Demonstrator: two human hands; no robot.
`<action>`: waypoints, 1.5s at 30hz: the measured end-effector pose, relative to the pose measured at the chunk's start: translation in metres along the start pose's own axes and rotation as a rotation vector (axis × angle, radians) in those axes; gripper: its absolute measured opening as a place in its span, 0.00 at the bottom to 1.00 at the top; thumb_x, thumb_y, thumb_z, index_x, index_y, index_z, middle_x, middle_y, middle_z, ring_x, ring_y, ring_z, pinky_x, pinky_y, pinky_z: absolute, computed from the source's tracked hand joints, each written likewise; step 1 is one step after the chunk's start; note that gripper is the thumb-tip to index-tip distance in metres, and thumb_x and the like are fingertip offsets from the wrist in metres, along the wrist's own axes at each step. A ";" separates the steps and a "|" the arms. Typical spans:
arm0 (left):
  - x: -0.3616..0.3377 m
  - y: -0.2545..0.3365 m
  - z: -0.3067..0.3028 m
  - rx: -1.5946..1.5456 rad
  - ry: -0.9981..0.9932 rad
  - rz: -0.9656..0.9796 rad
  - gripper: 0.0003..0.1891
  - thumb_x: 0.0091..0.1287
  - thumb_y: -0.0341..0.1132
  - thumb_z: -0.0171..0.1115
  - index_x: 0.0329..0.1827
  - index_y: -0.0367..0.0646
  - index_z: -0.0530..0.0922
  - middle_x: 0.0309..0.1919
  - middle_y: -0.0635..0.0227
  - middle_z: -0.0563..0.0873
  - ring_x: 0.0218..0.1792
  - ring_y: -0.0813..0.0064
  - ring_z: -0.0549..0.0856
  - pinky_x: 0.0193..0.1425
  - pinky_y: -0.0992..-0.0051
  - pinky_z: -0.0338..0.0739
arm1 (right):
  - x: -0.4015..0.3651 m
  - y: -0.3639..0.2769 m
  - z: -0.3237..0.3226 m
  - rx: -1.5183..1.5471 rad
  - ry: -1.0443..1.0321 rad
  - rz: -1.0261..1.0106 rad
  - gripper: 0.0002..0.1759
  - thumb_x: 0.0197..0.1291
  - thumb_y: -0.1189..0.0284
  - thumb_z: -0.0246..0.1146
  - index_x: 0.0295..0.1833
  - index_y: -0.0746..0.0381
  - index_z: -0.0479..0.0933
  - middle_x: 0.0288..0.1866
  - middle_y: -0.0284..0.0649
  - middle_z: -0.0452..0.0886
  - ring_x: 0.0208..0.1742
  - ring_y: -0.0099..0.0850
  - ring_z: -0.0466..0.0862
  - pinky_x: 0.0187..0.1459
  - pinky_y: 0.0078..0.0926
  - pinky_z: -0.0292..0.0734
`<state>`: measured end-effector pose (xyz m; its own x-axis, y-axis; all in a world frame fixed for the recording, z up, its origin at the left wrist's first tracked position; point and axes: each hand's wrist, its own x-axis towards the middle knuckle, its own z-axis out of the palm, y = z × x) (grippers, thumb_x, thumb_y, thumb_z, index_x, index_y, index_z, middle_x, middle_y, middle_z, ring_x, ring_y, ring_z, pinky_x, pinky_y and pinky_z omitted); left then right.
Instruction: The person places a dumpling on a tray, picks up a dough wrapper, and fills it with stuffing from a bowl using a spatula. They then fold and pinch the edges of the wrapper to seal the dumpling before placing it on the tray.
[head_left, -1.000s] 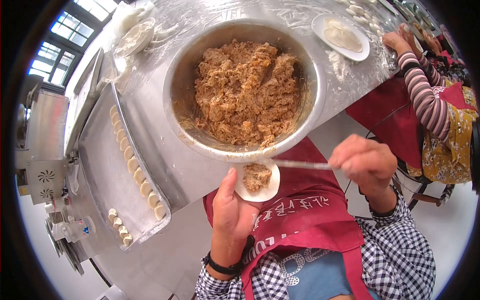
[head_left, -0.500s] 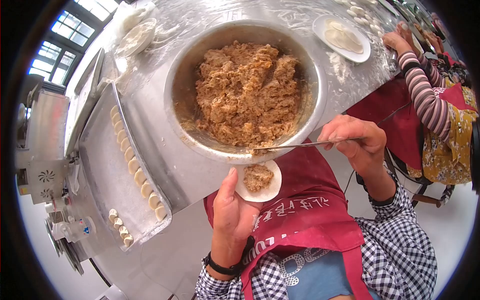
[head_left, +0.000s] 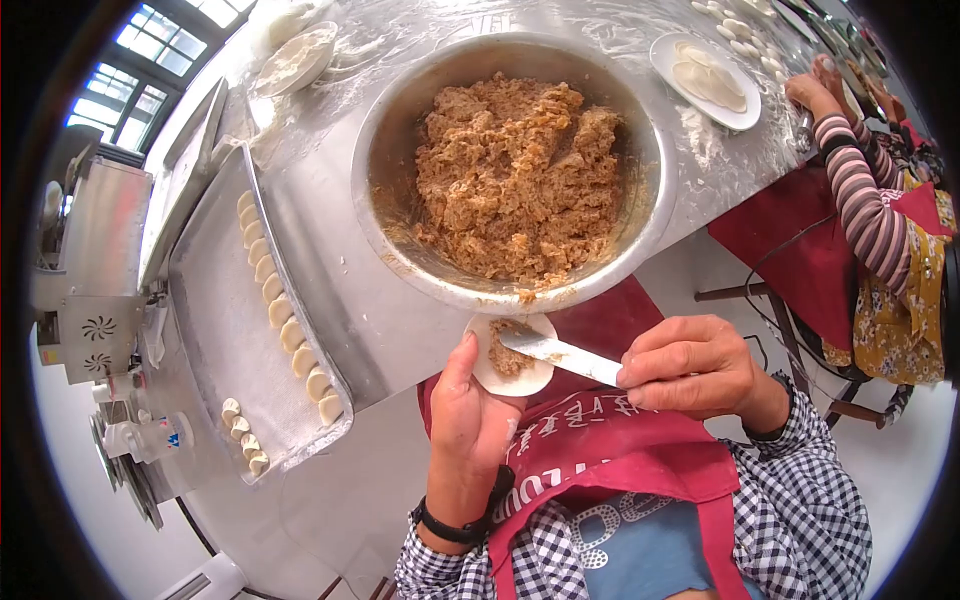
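On my left hand point(head_left: 468, 415) rests a round white dumpling wrapper point(head_left: 535, 380), held between thumb and fingers; most of the fingers are hidden beneath it. A mound of brown filling point(head_left: 505, 358) sits on the wrapper. My right hand point(head_left: 695, 370) grips a flat, pale spatula point(head_left: 575, 358) whose tip presses on that filling. Just beyond both hands stands a large metal bowl point(head_left: 365, 190) with a heap of the same filling point(head_left: 520, 180) inside.
At left lies a metal tray point(head_left: 215, 330) with a row of folded dumplings point(head_left: 278, 312). A white plate of wrappers point(head_left: 745, 110) stands on the floury table at back right. Another person's hands point(head_left: 815, 90) are at far right, near small dough pieces point(head_left: 735, 28).
My right hand has moved down from the bowl's rim, bringing the spatula onto the filling in the wrapper. The spatula now shows its flat face. The view has shifted slightly.
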<state>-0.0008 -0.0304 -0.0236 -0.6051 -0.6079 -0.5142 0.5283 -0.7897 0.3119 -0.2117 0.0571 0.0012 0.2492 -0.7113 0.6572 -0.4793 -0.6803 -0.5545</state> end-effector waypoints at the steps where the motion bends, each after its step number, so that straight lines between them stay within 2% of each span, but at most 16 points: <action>1: -0.001 0.000 -0.001 -0.004 0.021 -0.001 0.22 0.73 0.40 0.39 0.64 0.34 0.60 0.62 0.51 0.69 0.64 0.56 0.68 0.68 0.55 0.62 | -0.001 -0.002 0.000 0.020 0.019 0.014 0.05 0.44 0.78 0.67 0.30 0.64 0.79 0.33 0.41 0.82 0.33 0.35 0.82 0.32 0.26 0.81; 5: -0.004 0.000 0.000 0.022 0.077 -0.009 0.22 0.73 0.41 0.39 0.64 0.34 0.61 0.62 0.51 0.69 0.64 0.56 0.68 0.67 0.54 0.62 | 0.003 -0.005 -0.001 0.065 0.103 0.045 0.05 0.44 0.78 0.67 0.30 0.65 0.79 0.33 0.41 0.82 0.33 0.35 0.83 0.33 0.25 0.81; 7: -0.004 -0.001 0.002 0.111 0.070 -0.004 0.22 0.73 0.41 0.39 0.64 0.34 0.61 0.62 0.52 0.69 0.64 0.56 0.69 0.67 0.54 0.62 | 0.004 -0.002 0.002 0.037 0.083 0.047 0.05 0.44 0.78 0.66 0.31 0.65 0.79 0.33 0.41 0.83 0.33 0.35 0.83 0.33 0.25 0.81; 11: -0.004 0.000 -0.003 0.070 0.067 -0.010 0.22 0.73 0.41 0.38 0.63 0.34 0.61 0.62 0.52 0.69 0.63 0.56 0.69 0.67 0.53 0.62 | -0.002 -0.001 0.006 0.019 0.007 -0.001 0.04 0.46 0.77 0.66 0.31 0.65 0.80 0.34 0.42 0.83 0.34 0.36 0.83 0.34 0.25 0.81; 13: -0.004 0.001 -0.004 0.018 0.069 -0.007 0.22 0.72 0.39 0.39 0.64 0.33 0.60 0.61 0.52 0.69 0.62 0.58 0.70 0.66 0.55 0.65 | -0.001 -0.003 0.003 0.053 0.017 0.021 0.04 0.47 0.77 0.65 0.31 0.65 0.79 0.34 0.43 0.83 0.34 0.37 0.83 0.34 0.26 0.81; 15: -0.002 0.001 -0.002 0.025 0.073 0.000 0.22 0.73 0.40 0.39 0.64 0.34 0.60 0.62 0.52 0.69 0.63 0.57 0.69 0.67 0.54 0.63 | -0.001 -0.005 -0.004 0.078 0.028 0.041 0.04 0.47 0.78 0.65 0.31 0.65 0.79 0.34 0.43 0.83 0.34 0.37 0.83 0.34 0.26 0.80; 17: -0.001 0.000 0.000 0.031 0.077 0.010 0.22 0.73 0.40 0.39 0.64 0.35 0.61 0.62 0.51 0.68 0.64 0.55 0.68 0.68 0.53 0.61 | 0.000 -0.007 -0.011 0.113 0.158 0.123 0.05 0.47 0.80 0.65 0.33 0.66 0.79 0.34 0.44 0.82 0.34 0.36 0.82 0.34 0.26 0.80; 18: 0.001 0.000 0.000 0.019 0.068 0.013 0.22 0.73 0.40 0.39 0.64 0.35 0.61 0.63 0.52 0.68 0.64 0.56 0.68 0.68 0.54 0.61 | 0.001 -0.006 -0.012 0.109 0.158 0.119 0.05 0.47 0.80 0.65 0.33 0.66 0.79 0.34 0.44 0.82 0.34 0.36 0.82 0.34 0.26 0.80; 20: 0.003 -0.001 0.002 0.009 0.059 0.013 0.22 0.73 0.40 0.39 0.65 0.35 0.60 0.63 0.52 0.68 0.64 0.56 0.68 0.69 0.54 0.61 | 0.000 -0.003 -0.010 -0.011 0.255 0.204 0.07 0.47 0.82 0.65 0.35 0.67 0.78 0.35 0.45 0.82 0.34 0.35 0.82 0.34 0.26 0.79; 22: 0.003 -0.001 0.006 -0.003 0.021 0.022 0.22 0.73 0.39 0.39 0.65 0.35 0.60 0.63 0.54 0.68 0.64 0.57 0.68 0.69 0.56 0.61 | -0.001 -0.001 -0.008 0.012 0.251 0.240 0.08 0.48 0.81 0.65 0.36 0.67 0.78 0.36 0.45 0.82 0.35 0.36 0.83 0.34 0.26 0.79; 37: 0.002 0.002 -0.001 -0.097 -0.097 -0.019 0.22 0.73 0.40 0.38 0.65 0.34 0.60 0.62 0.51 0.69 0.63 0.55 0.69 0.67 0.55 0.63 | -0.009 -0.009 0.002 -0.009 0.052 0.048 0.07 0.42 0.79 0.68 0.30 0.65 0.79 0.35 0.42 0.83 0.35 0.35 0.83 0.35 0.26 0.81; 43: -0.001 0.000 0.001 -0.049 0.042 0.019 0.23 0.73 0.40 0.39 0.65 0.35 0.59 0.63 0.51 0.68 0.64 0.55 0.68 0.67 0.54 0.62 | -0.002 -0.016 -0.006 -0.023 0.143 0.124 0.06 0.42 0.79 0.68 0.29 0.65 0.79 0.35 0.42 0.83 0.35 0.35 0.83 0.35 0.26 0.81; 45: -0.001 0.000 -0.001 -0.049 0.009 0.012 0.23 0.73 0.40 0.39 0.65 0.35 0.59 0.63 0.51 0.68 0.64 0.55 0.68 0.68 0.54 0.62 | -0.005 -0.013 -0.003 -0.027 0.079 0.084 0.06 0.42 0.79 0.67 0.30 0.65 0.79 0.35 0.42 0.83 0.35 0.35 0.83 0.35 0.26 0.81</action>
<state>0.0003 -0.0299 -0.0239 -0.5928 -0.6166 -0.5181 0.5646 -0.7769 0.2785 -0.2092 0.0704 0.0070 0.1411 -0.7488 0.6477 -0.5184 -0.6132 -0.5960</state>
